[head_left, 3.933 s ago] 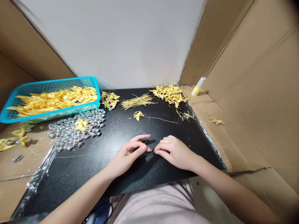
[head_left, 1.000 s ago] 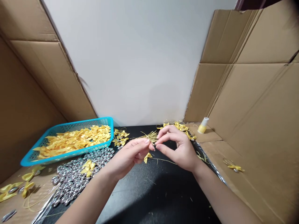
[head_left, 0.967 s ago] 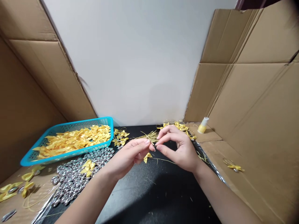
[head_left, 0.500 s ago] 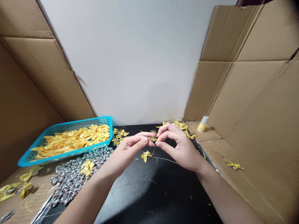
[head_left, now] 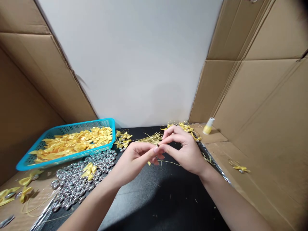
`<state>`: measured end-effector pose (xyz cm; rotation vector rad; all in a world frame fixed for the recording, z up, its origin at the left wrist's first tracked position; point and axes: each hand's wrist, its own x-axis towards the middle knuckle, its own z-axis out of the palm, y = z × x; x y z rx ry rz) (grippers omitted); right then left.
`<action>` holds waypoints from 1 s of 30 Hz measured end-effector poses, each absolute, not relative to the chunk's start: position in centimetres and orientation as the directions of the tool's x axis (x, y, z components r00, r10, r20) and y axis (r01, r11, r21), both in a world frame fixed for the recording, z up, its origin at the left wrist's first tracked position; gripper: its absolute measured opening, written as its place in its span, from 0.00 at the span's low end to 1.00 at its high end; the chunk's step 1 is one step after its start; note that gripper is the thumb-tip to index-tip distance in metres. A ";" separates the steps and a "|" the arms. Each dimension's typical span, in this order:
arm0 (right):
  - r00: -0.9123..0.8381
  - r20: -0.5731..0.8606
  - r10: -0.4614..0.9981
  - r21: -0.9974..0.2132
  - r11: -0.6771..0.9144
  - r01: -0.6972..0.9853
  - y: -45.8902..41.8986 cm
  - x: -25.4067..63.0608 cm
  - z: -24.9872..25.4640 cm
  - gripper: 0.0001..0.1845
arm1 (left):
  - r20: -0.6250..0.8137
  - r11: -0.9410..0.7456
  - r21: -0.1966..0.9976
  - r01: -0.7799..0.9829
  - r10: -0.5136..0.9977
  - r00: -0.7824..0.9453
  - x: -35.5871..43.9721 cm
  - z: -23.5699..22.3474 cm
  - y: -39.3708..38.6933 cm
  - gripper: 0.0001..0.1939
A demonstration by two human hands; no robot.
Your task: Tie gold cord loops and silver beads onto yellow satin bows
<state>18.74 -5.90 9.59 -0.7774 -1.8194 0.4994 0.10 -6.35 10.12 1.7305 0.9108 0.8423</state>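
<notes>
My left hand [head_left: 136,159] and my right hand [head_left: 184,150] meet above the black mat [head_left: 168,199], fingertips pinched together on a thin gold thread that I can barely make out between them. A small yellow bow [head_left: 149,163] lies on the mat just under my left fingers, mostly hidden. A bundle of cut gold threads [head_left: 150,139] lies just behind the hands.
A turquoise basket [head_left: 26,163] of yellow bows stands at the left, with a heap of silver bells [head_left: 72,184] in front of it. Finished bows [head_left: 185,127] pile at the back right beside a small yellow glue bottle [head_left: 208,125]. Cardboard walls close both sides.
Both hands rose from the mat with the thread and kept working it at the fingertips. In the last half second they dropped slightly and now cover the bow on the mat.
</notes>
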 end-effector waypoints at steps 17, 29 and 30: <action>-0.397 0.459 0.795 -0.844 0.530 0.084 -5.2 20.0 9.6 0.05 | 0.159 -0.299 0.938 0.178 0.824 0.543 0.0 10.1 -6.4 0.15; -0.356 0.446 0.821 -0.862 0.501 0.075 -5.7 19.1 9.6 0.02 | 0.222 -0.434 0.831 0.349 0.833 0.507 0.1 10.1 -6.4 0.16; -0.359 0.446 0.820 -0.862 0.501 0.074 -5.6 19.1 9.5 0.03 | 0.222 -0.436 0.828 0.353 0.833 0.507 0.1 10.1 -6.4 0.16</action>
